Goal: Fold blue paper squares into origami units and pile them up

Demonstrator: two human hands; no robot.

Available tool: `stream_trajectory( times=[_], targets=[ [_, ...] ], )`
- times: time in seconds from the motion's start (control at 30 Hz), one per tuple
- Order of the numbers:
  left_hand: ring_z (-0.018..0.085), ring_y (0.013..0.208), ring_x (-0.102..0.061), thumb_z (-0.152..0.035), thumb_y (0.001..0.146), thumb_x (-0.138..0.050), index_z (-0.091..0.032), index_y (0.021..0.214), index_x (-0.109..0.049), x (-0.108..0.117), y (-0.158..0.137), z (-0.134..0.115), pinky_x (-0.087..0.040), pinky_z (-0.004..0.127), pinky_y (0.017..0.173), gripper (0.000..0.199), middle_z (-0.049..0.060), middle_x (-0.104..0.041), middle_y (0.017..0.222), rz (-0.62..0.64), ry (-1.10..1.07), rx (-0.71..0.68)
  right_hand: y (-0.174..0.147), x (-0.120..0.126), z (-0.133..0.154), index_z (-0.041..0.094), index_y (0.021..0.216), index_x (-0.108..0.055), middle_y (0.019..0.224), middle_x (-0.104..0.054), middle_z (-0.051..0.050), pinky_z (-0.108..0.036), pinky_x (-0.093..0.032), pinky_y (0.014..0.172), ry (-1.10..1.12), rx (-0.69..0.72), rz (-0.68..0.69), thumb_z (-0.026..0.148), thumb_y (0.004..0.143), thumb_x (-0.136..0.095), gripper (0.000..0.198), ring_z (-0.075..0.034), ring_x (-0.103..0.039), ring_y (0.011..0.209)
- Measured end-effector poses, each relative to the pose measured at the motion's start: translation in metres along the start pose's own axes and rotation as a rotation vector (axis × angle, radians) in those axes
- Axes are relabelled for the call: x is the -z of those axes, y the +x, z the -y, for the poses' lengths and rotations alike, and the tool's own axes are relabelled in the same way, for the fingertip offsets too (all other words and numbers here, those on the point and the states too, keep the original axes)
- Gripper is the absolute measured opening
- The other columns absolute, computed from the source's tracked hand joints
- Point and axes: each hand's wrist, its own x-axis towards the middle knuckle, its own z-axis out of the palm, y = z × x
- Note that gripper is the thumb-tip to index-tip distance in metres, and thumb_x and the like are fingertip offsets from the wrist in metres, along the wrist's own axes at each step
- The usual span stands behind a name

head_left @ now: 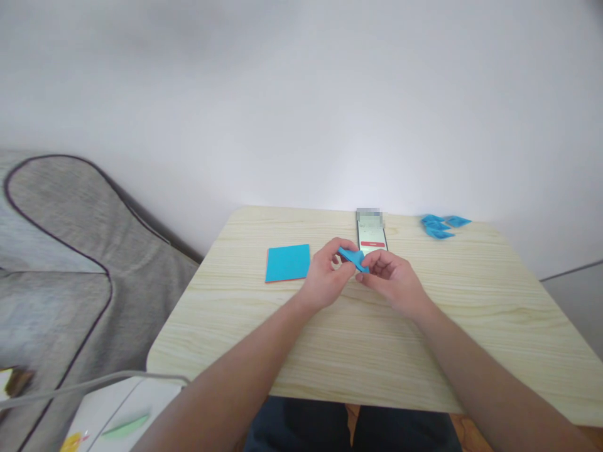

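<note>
Between my two hands is a small piece of folded blue paper (352, 256), held just above the table. My left hand (327, 273) pinches its left end between thumb and fingers. At its right end, the thumb and fingertips of my right hand (393, 279) close on the paper. My fingers cover part of the folds. To the left of my left hand lies a stack of square blue paper (287, 262) with a reddish edge showing beneath. Several folded blue paper pieces (436, 226) with pointed ends lie together at the back right of the table.
A phone (372, 233) with a lit screen lies behind my hands, partly hidden by them. The light wooden table (226, 314) meets a white wall at the back. A grey sofa (70, 251) stands on the left, and a pale cable (108, 378) runs near the table's front left corner.
</note>
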Motion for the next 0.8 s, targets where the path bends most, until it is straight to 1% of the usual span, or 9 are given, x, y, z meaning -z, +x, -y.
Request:
stream_trajectory(
  times=[0.07, 0.17, 0.33, 0.43, 0.57, 0.67, 0.8],
  targets=[
    [0.015, 0.084, -0.058, -0.011, 0.077, -0.057, -0.020, 0.098, -0.069, 0.000, 0.000, 0.000, -0.044, 0.029, 0.080, 0.026, 0.000, -0.071, 0.098, -0.013, 0.019, -0.009, -0.001, -0.001, 0.000, 0.025, 0.092, -0.067, 0.084, -0.063, 0.003, -0.030, -0.041, 0.067, -0.047, 0.030, -0.014, 0.025, 0.079, -0.081, 0.019, -0.013, -0.053, 0.072],
    [0.015, 0.086, -0.059, -0.012, 0.079, -0.058, -0.021, 0.101, -0.069, 0.000, 0.000, 0.000, -0.045, 0.029, 0.081, 0.027, 0.000, -0.072, 0.101, -0.025, 0.032, -0.023, -0.001, 0.000, 0.000, 0.025, 0.092, -0.066, 0.084, -0.062, 0.003, -0.031, -0.041, 0.067, -0.084, 0.037, -0.023, 0.026, 0.081, -0.080, 0.019, -0.014, -0.053, 0.072],
    [0.015, 0.085, -0.061, -0.012, 0.080, -0.058, -0.021, 0.097, -0.068, 0.000, -0.001, 0.001, -0.045, 0.029, 0.080, 0.022, 0.000, -0.071, 0.095, -0.037, 0.047, -0.046, -0.002, -0.001, 0.003, 0.025, 0.093, -0.065, 0.085, -0.064, 0.001, -0.031, -0.043, 0.070, -0.113, 0.047, -0.034, 0.030, 0.083, -0.079, 0.018, -0.016, -0.055, 0.075],
    [0.014, 0.083, -0.061, -0.012, 0.081, -0.059, -0.021, 0.096, -0.068, -0.001, -0.001, 0.002, -0.046, 0.029, 0.080, 0.019, -0.001, -0.071, 0.093, -0.048, 0.062, -0.068, -0.003, -0.003, 0.006, 0.025, 0.094, -0.063, 0.087, -0.066, -0.001, -0.032, -0.045, 0.072, -0.135, 0.067, -0.036, 0.035, 0.086, -0.076, 0.018, -0.017, -0.059, 0.078],
    [0.014, 0.081, -0.059, -0.014, 0.083, -0.063, -0.020, 0.095, -0.067, -0.003, -0.002, 0.005, -0.046, 0.028, 0.079, 0.014, -0.001, -0.069, 0.091, -0.047, 0.093, -0.107, -0.006, -0.005, 0.010, 0.026, 0.100, -0.062, 0.096, -0.073, -0.004, -0.034, -0.049, 0.077, -0.219, 0.095, -0.040, 0.038, 0.092, -0.070, 0.017, -0.021, -0.068, 0.087],
    [0.014, 0.083, -0.058, -0.017, 0.085, -0.065, -0.020, 0.099, -0.067, -0.003, -0.004, 0.007, -0.046, 0.029, 0.080, 0.014, 0.000, -0.069, 0.091, -0.023, 0.111, -0.141, -0.009, -0.005, 0.013, 0.026, 0.103, -0.061, 0.101, -0.076, -0.005, -0.035, -0.050, 0.081, -0.308, 0.100, -0.049, 0.039, 0.097, -0.063, 0.014, -0.022, -0.071, 0.091],
    [0.016, 0.086, -0.059, -0.018, 0.087, -0.064, -0.021, 0.110, -0.069, -0.001, -0.006, 0.008, -0.048, 0.032, 0.083, 0.024, 0.002, -0.066, 0.091, 0.065, 0.122, -0.252, -0.010, -0.004, 0.014, 0.026, 0.104, -0.061, 0.098, -0.076, -0.003, -0.037, -0.051, 0.082, -0.366, 0.095, -0.089, 0.037, 0.100, -0.059, 0.012, -0.020, -0.070, 0.083]
  ],
)
